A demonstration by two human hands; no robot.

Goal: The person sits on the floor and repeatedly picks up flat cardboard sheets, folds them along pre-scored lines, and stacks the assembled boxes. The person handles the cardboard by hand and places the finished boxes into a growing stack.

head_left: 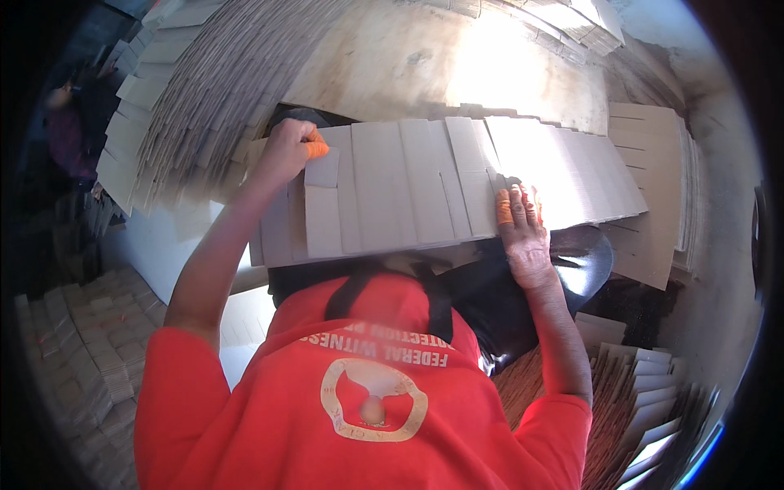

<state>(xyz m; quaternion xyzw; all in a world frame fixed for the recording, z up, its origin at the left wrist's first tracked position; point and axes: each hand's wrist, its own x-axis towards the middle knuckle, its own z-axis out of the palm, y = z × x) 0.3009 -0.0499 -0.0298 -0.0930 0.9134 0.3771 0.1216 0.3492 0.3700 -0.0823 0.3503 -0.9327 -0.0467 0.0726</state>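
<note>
Across my lap lies a row of overlapping flat cardboard sheets, fanned from left to right. My left hand is at their far left edge, fingers closed in a pinch on the upper end of a small cardboard flap. Below that flap is a cardboard piece lying on the other sheets. My right hand rests on the sheets right of the middle, its fingers stretched out over the surface. Orange wrapping covers fingers of both hands.
Tightly packed cardboard rises at the far left. A pale board lies beyond my lap. More flat cardboard leans at the right by the wall. Further cardboard stacks stand low on the left, and others at lower right.
</note>
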